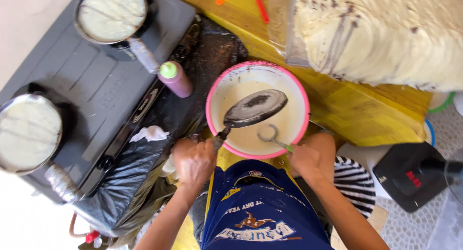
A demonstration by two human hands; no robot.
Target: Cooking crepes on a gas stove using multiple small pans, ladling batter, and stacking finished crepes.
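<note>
My left hand (194, 161) grips the handle of a small dark round pan (254, 107), held tilted over a pink-rimmed bowl (211, 95) of pale batter. My right hand (305, 156) holds a green-handled utensil (274, 137) whose looped metal end rests in the batter near the bowl's front edge. Both hands sit at the near side of the bowl, above my blue apron.
A grey two-burner stove (99, 81) at left carries two pans covered with pale batter (112, 12) (28, 131). A purple squeeze bottle with a green cap (176, 78) stands beside it. A tall stack of thin crepes (386, 33) lies on the yellow table (357, 110).
</note>
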